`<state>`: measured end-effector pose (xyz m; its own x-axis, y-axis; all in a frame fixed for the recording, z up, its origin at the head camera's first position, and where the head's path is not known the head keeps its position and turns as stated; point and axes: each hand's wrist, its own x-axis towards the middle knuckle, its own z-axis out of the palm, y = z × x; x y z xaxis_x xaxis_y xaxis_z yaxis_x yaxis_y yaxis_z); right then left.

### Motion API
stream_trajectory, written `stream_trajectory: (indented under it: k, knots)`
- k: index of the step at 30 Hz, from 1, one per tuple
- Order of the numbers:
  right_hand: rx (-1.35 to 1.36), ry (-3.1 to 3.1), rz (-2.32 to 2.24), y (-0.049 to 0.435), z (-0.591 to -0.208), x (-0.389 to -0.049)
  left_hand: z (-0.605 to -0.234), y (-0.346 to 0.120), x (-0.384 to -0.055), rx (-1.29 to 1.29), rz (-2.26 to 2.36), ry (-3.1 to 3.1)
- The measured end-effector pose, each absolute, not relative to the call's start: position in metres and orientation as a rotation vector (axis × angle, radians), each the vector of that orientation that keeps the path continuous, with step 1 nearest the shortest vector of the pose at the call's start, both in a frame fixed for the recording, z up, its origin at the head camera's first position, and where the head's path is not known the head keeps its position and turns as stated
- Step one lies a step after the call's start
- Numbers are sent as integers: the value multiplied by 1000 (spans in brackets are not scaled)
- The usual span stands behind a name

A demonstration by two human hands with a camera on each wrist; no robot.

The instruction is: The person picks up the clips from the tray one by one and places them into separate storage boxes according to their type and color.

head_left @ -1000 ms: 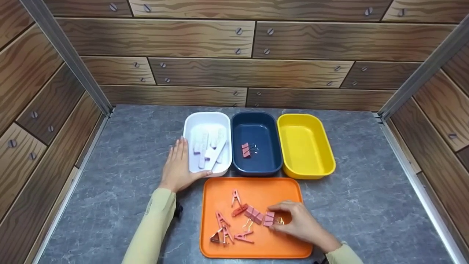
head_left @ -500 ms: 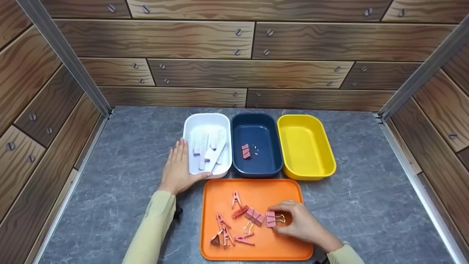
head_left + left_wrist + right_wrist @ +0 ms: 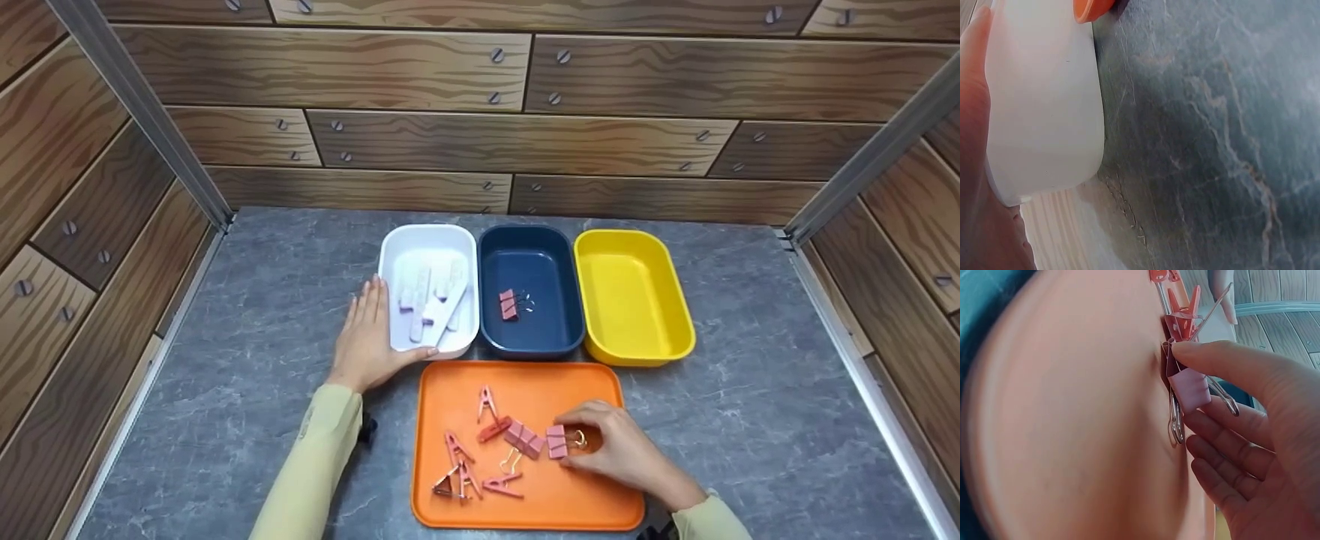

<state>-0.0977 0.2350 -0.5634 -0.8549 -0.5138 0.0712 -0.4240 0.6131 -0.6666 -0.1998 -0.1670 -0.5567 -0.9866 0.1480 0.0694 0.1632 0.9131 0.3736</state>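
My right hand pinches a pink binder clip by its ends, low over the orange tray. In the right wrist view, thumb and fingers sit at opposite ends of the binder clip, its wire handles sticking out. Another pink binder clip lies just left of it. Several pink clothespins and a metallic-edged clip lie on the tray's left half. My left hand rests straight fingers along the white box, thumb at its near rim.
White flat sticks lie in the white box. Beside it stands a navy box holding a pink binder clip, then a yellow box. All three line up behind the tray. Wood-patterned walls enclose the grey tabletop.
The pinched binder clip has turned slightly and shifted a little right, away from the neighbouring clip. My left hand stays at the white box. The head view has tilted slightly.
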Motion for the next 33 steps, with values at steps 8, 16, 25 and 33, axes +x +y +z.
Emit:
stream_trajectory:
  k: [8, 16, 25, 33]
  knots:
    - [-769, 2704, -1061, 236, -564, -97, -555, -167, -199, -237, -586, -3049]
    - [-775, 2738, -1095, 236, -560, -100, -554, -167, -199, -247, -576, -3053]
    - [-791, 2746, -1155, 233, -558, -104, -555, -167, -198, -251, -606, -3032]
    - [-781, 2756, -1171, 231, -553, -110, -555, -167, -198, -236, -589, -3042]
